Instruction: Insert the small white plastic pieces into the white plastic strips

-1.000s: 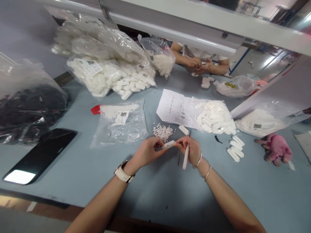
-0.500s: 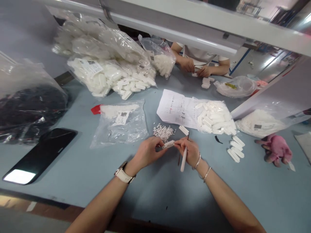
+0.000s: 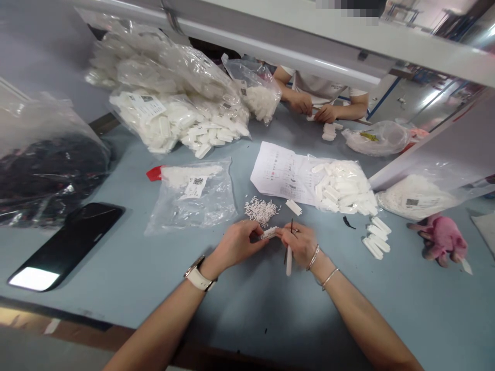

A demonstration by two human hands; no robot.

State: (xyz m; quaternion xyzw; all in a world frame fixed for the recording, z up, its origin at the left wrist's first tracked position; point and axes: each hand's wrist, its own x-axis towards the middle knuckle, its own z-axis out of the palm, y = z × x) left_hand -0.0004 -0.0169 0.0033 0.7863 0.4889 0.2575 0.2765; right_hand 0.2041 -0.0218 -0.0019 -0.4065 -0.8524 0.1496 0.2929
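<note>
Between the thumb and fingers of my left hand (image 3: 240, 241) is a small oblong white plastic piece (image 3: 269, 233), tilted up to the right. My right hand (image 3: 300, 244) closes around a slim tool with a white handle (image 3: 289, 264); a thin dark part of it sticks up past the fingers. The right fingertips meet the right end of the white piece. Just beyond my hands lies a heap of tiny white pegs (image 3: 262, 208). Another white piece (image 3: 294, 207) rests to the right of that heap.
A printed sheet (image 3: 273, 167) lies partly under a bag of white pieces (image 3: 342, 188). Several white pieces (image 3: 377, 237) and a pink glove-like item (image 3: 444, 234) are at right. A flat clear bag (image 3: 189, 201) and a black phone (image 3: 69, 245) lie left. Across the table, a co-worker's hands (image 3: 325, 113) handle parts.
My right hand has turned slightly, so the tool's white handle now hangs more upright and a little further left. My left hand keeps its hold on the white piece.
</note>
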